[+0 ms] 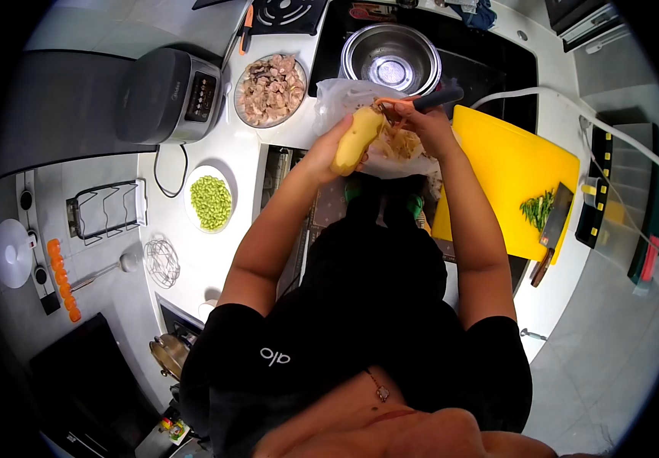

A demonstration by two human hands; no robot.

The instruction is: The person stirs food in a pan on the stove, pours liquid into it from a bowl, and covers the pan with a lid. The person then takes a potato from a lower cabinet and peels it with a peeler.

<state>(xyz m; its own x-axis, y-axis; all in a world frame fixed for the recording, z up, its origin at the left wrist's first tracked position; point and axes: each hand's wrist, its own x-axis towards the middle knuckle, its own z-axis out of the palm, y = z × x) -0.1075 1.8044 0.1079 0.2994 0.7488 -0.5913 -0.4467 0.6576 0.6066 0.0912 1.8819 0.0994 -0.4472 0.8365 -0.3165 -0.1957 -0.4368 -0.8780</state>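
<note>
My left hand (pixel 325 153) is closed around a potato (pixel 357 140), whose visible side is pale yellow and mostly bare of skin, with a few dark spots. A peeler with a dark handle (pixel 439 99) and an orange head is gripped in my right hand (pixel 427 128). Its head meets the far end of the potato; the blade itself is too small to make out. Under both hands hangs a white plastic bag (pixel 335 96) with brownish peels (pixel 401 143) in it.
Beyond the bag, a metal bowl (pixel 351 64) stands by the dark sink. To the right, a yellow cutting board (pixel 497 156) carries chopped greens (pixel 535 209) and a cleaver (pixel 557 221). At left are a bowl of meat pieces (pixel 271 90), a plate of green beans (pixel 210 203) and a grey appliance (pixel 163 95).
</note>
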